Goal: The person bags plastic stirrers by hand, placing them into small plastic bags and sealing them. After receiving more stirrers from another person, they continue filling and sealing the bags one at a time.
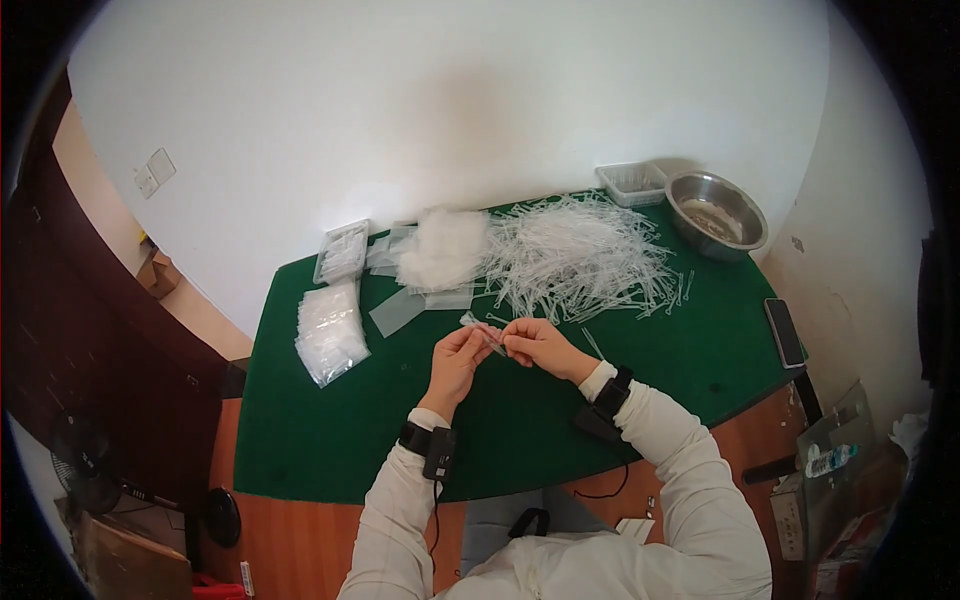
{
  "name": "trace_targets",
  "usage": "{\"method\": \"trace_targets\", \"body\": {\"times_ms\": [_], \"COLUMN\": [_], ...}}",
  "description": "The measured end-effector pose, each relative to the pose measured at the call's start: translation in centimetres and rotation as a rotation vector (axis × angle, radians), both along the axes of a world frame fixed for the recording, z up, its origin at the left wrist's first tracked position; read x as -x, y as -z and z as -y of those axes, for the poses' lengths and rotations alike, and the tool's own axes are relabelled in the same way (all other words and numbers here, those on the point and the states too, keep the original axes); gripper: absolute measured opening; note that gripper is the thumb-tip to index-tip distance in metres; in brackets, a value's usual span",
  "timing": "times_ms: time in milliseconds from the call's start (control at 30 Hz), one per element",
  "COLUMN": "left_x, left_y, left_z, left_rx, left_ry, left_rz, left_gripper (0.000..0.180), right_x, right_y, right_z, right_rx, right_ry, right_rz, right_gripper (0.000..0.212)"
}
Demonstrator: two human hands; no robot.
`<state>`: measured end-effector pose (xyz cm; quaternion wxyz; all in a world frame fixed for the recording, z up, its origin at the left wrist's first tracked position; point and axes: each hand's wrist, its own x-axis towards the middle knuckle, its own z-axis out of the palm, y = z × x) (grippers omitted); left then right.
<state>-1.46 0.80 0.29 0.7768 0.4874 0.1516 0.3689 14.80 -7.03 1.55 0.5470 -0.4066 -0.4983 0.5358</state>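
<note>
My left hand [457, 362] and my right hand [537, 347] meet over the near middle of the green table, fingertips pinched together. Between them is a small clear plastic piece [468, 319], its whitish end poking out past my left fingers; its exact kind is too small to make out. Beyond my hands spreads a big heap of thin clear plastic sticks [580, 255], some with looped ends. Left of that heap lies a pile of small clear plastic bags [440, 250], with flat bags [398, 312] in front. Two loose sticks [592, 343] rest just beyond my right wrist.
A stack of clear bags [330, 335] lies at the left, below a white tray of slim pieces [342, 252]. At the back right stand a clear plastic tray [632, 184] and a steel bowl [715, 214]. A phone [784, 333] lies by the right edge of the green table [320, 440].
</note>
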Motion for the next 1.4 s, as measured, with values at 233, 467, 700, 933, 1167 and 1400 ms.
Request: {"method": "trace_targets", "body": {"times_ms": [233,467,700,933,1167,1400], "left_x": [-0.1,-0.2,-0.3,-0.3,-0.3,-0.1], "left_y": [-0.4,-0.5,-0.7,-1.2,-1.3,-1.3], "left_z": [0.4,0.9,1.0,1.2,1.3,1.2], "left_rx": [-0.036,-0.115,-0.100,-0.078,-0.053,-0.052], "left_ry": [-0.031,-0.084,-0.125,-0.165,-0.160,-0.120], "left_rz": [0.026,0.000,-0.043,-0.053,-0.074,-0.085], "left_gripper": [0.019,0.019,0.020,0.021,0.023,0.023], "right_x": [0.2,0.3,0.3,0.1,-1.2,-1.6], "right_y": [-0.1,-0.1,0.1,0.2,0.6,1.3], "right_z": [0.1,0.2,0.2,0.0,-0.7,-0.9], "right_rx": [0.041,0.119,0.179,-0.004,-0.450,-0.375], "right_ry": [0.019,-0.078,-0.105,0.164,0.650,0.640], "right_rz": [-0.032,-0.169,-0.154,0.196,0.996,1.236], "right_gripper": [0.008,0.008,0.008,0.012,0.016,0.014]}}
